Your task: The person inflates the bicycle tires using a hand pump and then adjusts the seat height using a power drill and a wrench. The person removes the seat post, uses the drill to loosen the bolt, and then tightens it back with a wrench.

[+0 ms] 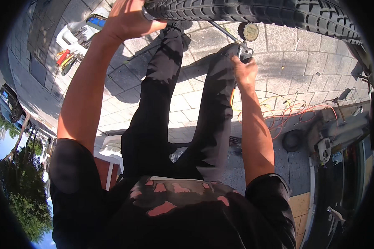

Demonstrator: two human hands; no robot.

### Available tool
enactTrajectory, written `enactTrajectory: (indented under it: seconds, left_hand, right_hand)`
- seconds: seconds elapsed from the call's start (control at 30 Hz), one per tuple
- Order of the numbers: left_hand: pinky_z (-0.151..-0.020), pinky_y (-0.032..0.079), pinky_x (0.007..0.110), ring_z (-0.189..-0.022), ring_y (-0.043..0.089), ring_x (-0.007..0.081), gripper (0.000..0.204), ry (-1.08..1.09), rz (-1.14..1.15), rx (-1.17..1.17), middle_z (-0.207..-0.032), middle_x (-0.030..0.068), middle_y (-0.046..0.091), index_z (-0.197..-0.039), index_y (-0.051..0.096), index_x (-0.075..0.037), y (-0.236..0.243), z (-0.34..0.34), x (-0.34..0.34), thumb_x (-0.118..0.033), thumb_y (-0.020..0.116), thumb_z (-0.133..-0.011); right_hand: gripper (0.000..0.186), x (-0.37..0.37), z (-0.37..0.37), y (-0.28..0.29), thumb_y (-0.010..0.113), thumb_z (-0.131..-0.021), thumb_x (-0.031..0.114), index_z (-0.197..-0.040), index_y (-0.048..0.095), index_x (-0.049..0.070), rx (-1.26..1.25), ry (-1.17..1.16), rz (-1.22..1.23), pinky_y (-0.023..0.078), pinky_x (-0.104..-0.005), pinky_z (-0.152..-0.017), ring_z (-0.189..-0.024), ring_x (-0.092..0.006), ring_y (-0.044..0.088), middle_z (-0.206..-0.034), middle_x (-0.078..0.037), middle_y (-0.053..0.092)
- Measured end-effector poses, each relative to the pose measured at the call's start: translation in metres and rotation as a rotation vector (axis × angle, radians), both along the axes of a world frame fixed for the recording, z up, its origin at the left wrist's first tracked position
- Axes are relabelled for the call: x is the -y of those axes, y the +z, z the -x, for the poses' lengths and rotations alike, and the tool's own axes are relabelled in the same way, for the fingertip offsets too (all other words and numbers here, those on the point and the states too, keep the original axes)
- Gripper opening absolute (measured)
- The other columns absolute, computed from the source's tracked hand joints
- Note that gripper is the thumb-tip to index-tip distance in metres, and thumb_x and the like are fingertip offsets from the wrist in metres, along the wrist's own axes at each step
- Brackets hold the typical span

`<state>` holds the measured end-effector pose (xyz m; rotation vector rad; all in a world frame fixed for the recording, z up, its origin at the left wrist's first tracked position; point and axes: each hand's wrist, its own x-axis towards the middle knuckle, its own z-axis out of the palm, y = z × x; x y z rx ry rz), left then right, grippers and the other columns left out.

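Note:
A black knobby bicycle tire [237, 11] arches across the top of the view. At its left end is my left hand [131, 20], closed against the tire with the thumb along its lower edge; the other fingers are mostly hidden or cut off. My right hand [246, 71] is wrapped round the handle of a metal air inflator [244, 50], below the tire. Just above it is a round yellowish dial gauge [250, 31]. From the inflator a dark tube [223, 31] slants up behind the tire. An orange hose [232, 97] hangs beneath my right hand.
A white tray [66, 39] of hand tools stands on the paving at the left, with red and yellow handled tools [65, 58] by its edge. Orange hose coils [289, 110] lie at the right, near a black tire-like ring [293, 140]. My legs [162, 87] stand between.

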<state>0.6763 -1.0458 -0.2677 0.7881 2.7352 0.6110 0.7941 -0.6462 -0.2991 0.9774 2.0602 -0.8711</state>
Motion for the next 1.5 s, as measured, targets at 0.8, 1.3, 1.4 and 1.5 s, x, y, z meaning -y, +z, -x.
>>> enactTrajectory:
  seconds: [0.8, 1.3, 1.4, 1.5]
  left_hand:
    - [-0.095, 0.047, 0.042, -0.106, 0.068, 0.0269, 0.054, 0.332, -0.050, -0.280, -0.112, 0.0044, 0.073, -0.117, 0.071, -0.011, 0.083, 0.014, -0.056, -0.029, 0.092, -0.071]
    - [-0.091, 0.048, 0.041, -0.103, 0.068, 0.0262, 0.053, 0.253, 0.041, -0.338, -0.107, 0.0045, 0.072, -0.113, 0.071, -0.011, 0.089, 0.019, -0.056, -0.033, 0.092, -0.070]
    - [-0.094, 0.051, 0.041, -0.104, 0.070, 0.0271, 0.052, 0.258, 0.070, -0.329, -0.111, 0.0062, 0.075, -0.113, 0.072, -0.010, 0.090, 0.018, -0.056, -0.030, 0.093, -0.070]
    - [-0.093, 0.052, 0.041, -0.105, 0.070, 0.0266, 0.053, 0.258, 0.070, -0.351, -0.113, 0.0055, 0.074, -0.113, 0.072, -0.011, 0.086, 0.016, -0.054, -0.029, 0.093, -0.069]
  right_hand:
    - [0.043, 0.038, -0.008, 0.044, 0.089, -0.081, 0.030, -0.101, 0.067, -0.002, -0.194, -0.055, -0.324, 0.057, -0.0435, -0.087, -0.093, -0.0387, 0.076, -0.098, -0.024, 0.077]
    - [0.048, 0.039, 0.000, 0.057, 0.093, -0.079, 0.034, -0.094, 0.064, -0.002, -0.214, -0.148, -0.200, 0.057, -0.0476, -0.085, -0.090, -0.0420, 0.075, -0.093, -0.025, 0.076]
    - [0.054, 0.035, 0.000, 0.054, 0.092, -0.079, 0.038, -0.101, 0.066, -0.003, -0.165, -0.115, -0.179, 0.056, -0.0477, -0.089, -0.095, -0.0429, 0.075, -0.098, -0.027, 0.076]
    - [0.064, 0.039, 0.012, 0.063, 0.093, -0.078, 0.044, -0.108, 0.066, -0.004, -0.073, -0.102, -0.175, 0.056, -0.0479, -0.094, -0.102, -0.0424, 0.074, -0.106, -0.028, 0.076]
